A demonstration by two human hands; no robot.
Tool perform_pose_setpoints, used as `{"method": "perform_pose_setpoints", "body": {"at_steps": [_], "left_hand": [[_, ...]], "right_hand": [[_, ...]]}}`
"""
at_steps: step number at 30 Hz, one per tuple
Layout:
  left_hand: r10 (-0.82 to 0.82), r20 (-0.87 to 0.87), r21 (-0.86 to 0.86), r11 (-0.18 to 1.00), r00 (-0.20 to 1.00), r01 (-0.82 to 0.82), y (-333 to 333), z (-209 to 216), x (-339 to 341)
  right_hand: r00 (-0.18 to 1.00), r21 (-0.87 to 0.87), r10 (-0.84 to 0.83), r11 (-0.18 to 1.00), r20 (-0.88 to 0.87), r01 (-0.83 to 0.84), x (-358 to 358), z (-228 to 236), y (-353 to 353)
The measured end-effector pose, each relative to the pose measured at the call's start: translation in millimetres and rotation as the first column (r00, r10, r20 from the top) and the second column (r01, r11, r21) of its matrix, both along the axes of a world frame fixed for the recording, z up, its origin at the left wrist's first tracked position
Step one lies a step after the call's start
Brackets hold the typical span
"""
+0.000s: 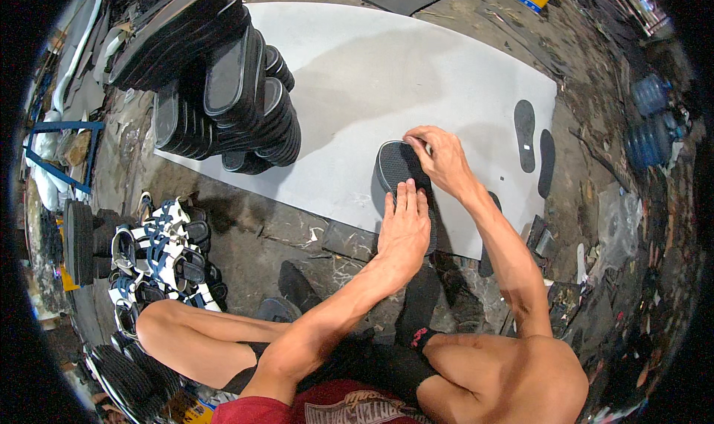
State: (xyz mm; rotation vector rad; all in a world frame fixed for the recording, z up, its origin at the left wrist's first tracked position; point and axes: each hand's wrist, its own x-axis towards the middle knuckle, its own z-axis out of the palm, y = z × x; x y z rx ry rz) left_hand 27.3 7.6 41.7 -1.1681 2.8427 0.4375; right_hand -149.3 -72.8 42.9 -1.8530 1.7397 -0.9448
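Observation:
A thick black shoe sole (396, 160) with a textured top and a thin pale line round its rim lies on the white sheet in front of me. My left hand (405, 227) rests flat on it, fingers stretched out along the top, hiding its middle. At the sole's far rounded end, my right hand (440, 156) is curled, thumb and forefinger pinching at the rim. Whether a thin layer is also between those fingers is too small to make out.
Tall stacks of black soles (234, 74) stand on the white sheet (357, 59) at the left. Thin dark insoles (525, 135) lie to the right. A pile of white and blue sandals (167, 249) sits by my left knee. Blue water jugs (648, 143) stand far right.

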Motion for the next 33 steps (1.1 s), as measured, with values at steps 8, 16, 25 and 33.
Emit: {"method": "perform_pose_setpoints", "body": {"at_steps": [8, 16, 25, 33], "left_hand": [[0.09, -0.199, 0.158, 0.986, 0.976, -0.058, -18.3, 9.0, 19.9], [-0.078, -0.152, 0.131, 0.986, 0.985, 0.098, -79.8, 19.0, -9.1], [-0.342, -0.026, 0.344, 0.879, 0.939, 0.33, -149.6, 3.2, -49.3], [-0.333, -0.11, 0.394, 0.851, 0.937, 0.348, -139.2, 9.6, -34.2]], "right_hand": [[0.969, -0.046, -0.236, 0.971, -0.08, 0.233, 11.1, -10.5, 146.9], [0.937, 0.06, -0.336, 0.941, 0.092, 0.332, 54.5, 34.1, 216.8], [0.972, -0.212, -0.231, 0.953, -0.042, 0.217, 80.3, -17.2, 142.3], [0.958, -0.131, -0.226, 0.97, -0.179, 0.205, 83.6, -2.2, 174.9]]}}
